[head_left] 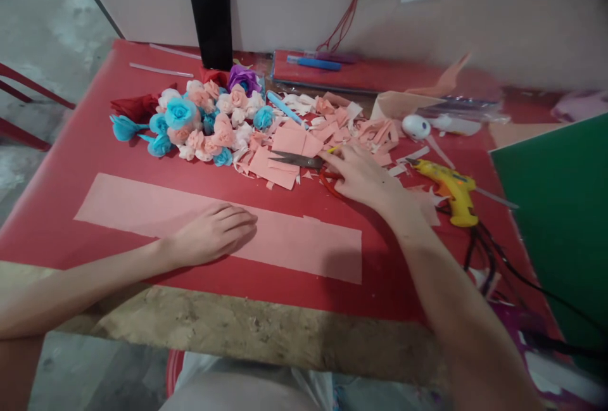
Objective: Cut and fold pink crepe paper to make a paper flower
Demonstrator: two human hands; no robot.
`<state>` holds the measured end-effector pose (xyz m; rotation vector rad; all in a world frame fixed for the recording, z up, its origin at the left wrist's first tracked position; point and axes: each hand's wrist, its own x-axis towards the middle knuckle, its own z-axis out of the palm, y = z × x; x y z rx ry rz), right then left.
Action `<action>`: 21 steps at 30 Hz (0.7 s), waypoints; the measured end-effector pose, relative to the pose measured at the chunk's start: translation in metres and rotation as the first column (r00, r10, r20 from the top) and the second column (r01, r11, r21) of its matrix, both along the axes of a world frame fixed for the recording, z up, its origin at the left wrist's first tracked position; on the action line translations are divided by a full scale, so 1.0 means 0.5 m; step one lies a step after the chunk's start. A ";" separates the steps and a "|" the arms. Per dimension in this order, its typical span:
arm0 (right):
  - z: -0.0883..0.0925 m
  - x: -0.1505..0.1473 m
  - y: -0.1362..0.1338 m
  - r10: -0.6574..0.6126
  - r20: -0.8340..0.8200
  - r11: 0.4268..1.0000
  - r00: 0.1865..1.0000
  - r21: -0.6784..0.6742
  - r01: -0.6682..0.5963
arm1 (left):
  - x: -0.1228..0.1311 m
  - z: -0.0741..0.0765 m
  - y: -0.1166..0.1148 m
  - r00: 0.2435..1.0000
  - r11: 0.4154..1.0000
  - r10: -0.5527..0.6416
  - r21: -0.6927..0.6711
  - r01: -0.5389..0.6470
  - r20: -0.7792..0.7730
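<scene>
My left hand [216, 232] lies flat, palm down, on a long pink strip of crepe paper [299, 243] spread across the red tabletop. At the scissors [304, 160], my right hand [358, 173] has its fingers and thumb on the red and yellow handles. The dark blades point left, slightly parted, over cut pink paper pieces [280, 173]. Part of the handles is hidden under my fingers. A heap of blue, peach and white paper flowers [209, 120] sits behind the strip, with a purple one [244, 80] at its back.
A yellow glue gun [449, 186] with a black cord lies right of my right hand. Pink and white paper scraps [375, 132] spread behind the scissors. A blue pen [285, 107], a white egg-shaped object [416, 126] and a green board [560, 208] are also there.
</scene>
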<state>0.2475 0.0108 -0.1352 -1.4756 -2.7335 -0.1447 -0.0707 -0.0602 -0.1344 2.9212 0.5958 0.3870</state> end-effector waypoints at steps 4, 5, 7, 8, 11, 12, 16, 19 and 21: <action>0.006 -0.010 -0.001 -0.065 0.026 0.992 0.998 0.109 0.061 | 0.006 0.008 0.001 0.999 0.999 -0.025 0.023 0.025 0.022; 0.008 -0.009 -0.005 -0.091 -0.003 0.988 0.996 0.124 0.090 | 0.006 0.009 0.003 0.999 0.999 -0.032 0.029 0.031 0.018; 0.015 -0.005 -0.020 -0.143 -0.105 0.978 0.984 0.137 0.156 | 0.006 0.013 0.006 0.999 0.998 -0.049 0.039 0.049 0.001; 0.019 -0.001 -0.031 -0.160 -0.165 0.974 0.973 0.136 0.184 | 0.006 0.015 0.009 0.998 0.997 -0.063 0.041 0.064 -0.012; 0.033 0.018 -0.075 -0.190 -0.304 0.967 0.934 0.109 0.232 | 0.009 0.024 0.016 0.998 0.997 -0.062 0.041 0.063 -0.030; 0.037 0.025 -0.091 -0.193 -0.319 0.968 0.928 0.096 0.234 | 0.011 0.027 0.019 0.999 0.999 -0.032 0.037 0.033 -0.026; 0.040 0.050 -0.153 -0.054 -0.312 0.986 0.949 0.135 0.100 | 0.027 0.032 0.029 0.983 0.983 0.176 -0.047 -0.178 -0.048; 0.029 0.060 -0.190 0.013 -0.302 0.986 0.953 0.164 0.039 | 0.038 0.022 0.031 0.958 0.952 0.258 -0.135 -0.273 -0.121; 0.022 0.063 -0.210 0.021 -0.298 0.989 0.954 0.144 0.023 | 0.042 0.014 0.031 0.951 0.934 0.275 -0.195 -0.299 -0.140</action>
